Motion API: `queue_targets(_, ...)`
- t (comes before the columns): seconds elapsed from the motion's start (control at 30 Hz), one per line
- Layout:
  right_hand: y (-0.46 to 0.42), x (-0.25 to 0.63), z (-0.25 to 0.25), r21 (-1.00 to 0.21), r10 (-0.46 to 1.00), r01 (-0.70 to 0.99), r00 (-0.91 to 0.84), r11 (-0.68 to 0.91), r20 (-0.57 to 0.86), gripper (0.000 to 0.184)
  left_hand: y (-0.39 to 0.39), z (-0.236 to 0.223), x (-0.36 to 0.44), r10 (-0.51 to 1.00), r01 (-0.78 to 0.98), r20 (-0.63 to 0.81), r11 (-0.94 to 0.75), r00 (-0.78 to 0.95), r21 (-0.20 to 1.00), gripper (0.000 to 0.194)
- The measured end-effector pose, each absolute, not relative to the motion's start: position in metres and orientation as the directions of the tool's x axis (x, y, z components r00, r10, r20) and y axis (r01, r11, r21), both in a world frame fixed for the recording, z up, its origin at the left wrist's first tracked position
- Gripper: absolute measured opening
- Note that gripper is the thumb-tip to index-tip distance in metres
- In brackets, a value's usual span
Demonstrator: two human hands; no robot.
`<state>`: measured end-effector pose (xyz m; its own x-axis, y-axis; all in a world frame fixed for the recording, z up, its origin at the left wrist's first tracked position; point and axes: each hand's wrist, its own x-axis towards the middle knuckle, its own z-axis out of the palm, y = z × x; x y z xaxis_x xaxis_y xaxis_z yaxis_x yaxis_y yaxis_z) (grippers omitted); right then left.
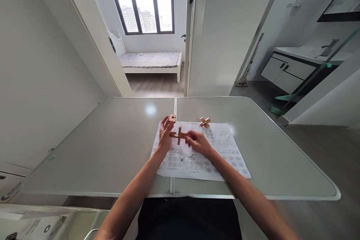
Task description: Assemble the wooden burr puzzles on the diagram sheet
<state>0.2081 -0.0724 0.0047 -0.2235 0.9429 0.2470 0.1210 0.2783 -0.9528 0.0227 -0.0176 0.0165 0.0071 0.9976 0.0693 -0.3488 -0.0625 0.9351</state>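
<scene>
A small cross of wooden puzzle bars [179, 135] is held just above a printed instruction sheet [225, 146] on a grey folding table [112, 146]. My left hand [165, 135] grips its left end, with the upper fingers raised apart. My right hand [198, 141] pinches its right end. A loose wooden block [172, 117] lies just beyond my left fingertips. A small assembled wooden burr piece [205, 122] sits at the sheet's far edge, right of the hands.
The table's centre seam [174, 108] runs under the sheet. Beyond the table, an open doorway shows a bed [150, 61] below a window. A bathroom vanity [289, 68] and a green mop [284, 99] stand at the right.
</scene>
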Motion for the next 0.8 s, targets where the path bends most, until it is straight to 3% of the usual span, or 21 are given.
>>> queue_targets(0.13, -0.067, 0.213, 0.001, -0.979, 0.964, -0.024, -0.17, 0.202, 0.203, 0.042, -0.011, 0.026, 0.019, 0.986, -0.242, 0.102, -0.133, -0.135, 0.961, 0.075)
queue_targets(0.23, -0.063, 0.216, -0.001, -0.98, 0.98, -0.113, -0.1, 0.163, 0.174, 0.042, -0.007, 0.029, 0.014, 0.941, 0.063, 0.208, -0.198, -0.268, 0.978, 0.082)
queue_targets(0.37, -0.06, 0.218, -0.003, -0.969, 0.992, -0.217, -0.027, 0.116, 0.125, 0.042, 0.001, 0.022, 0.005, 0.884, 0.51, 0.34, -0.141, -0.322, 0.849, 0.081)
queue_targets(0.47, -0.058, 0.22, -0.003, -0.959, 0.995, -0.267, 0.002, 0.092, 0.095, 0.042, 0.005, 0.015, -0.001, 0.874, 0.703, 0.373, -0.053, -0.311, 0.71, 0.075)
queue_targets(0.6, -0.058, 0.22, -0.004, -0.955, 0.996, -0.284, 0.007, 0.086, 0.087, 0.041, 0.008, 0.008, -0.006, 0.877, 0.813, 0.402, -0.021, -0.265, 0.582, 0.072)
queue_targets(0.8, -0.059, 0.219, -0.002, -0.96, 0.996, -0.267, 0.003, 0.083, 0.085, 0.042, 0.01, 0.003, -0.008, 0.893, 0.856, 0.374, 0.026, -0.252, 0.516, 0.074)
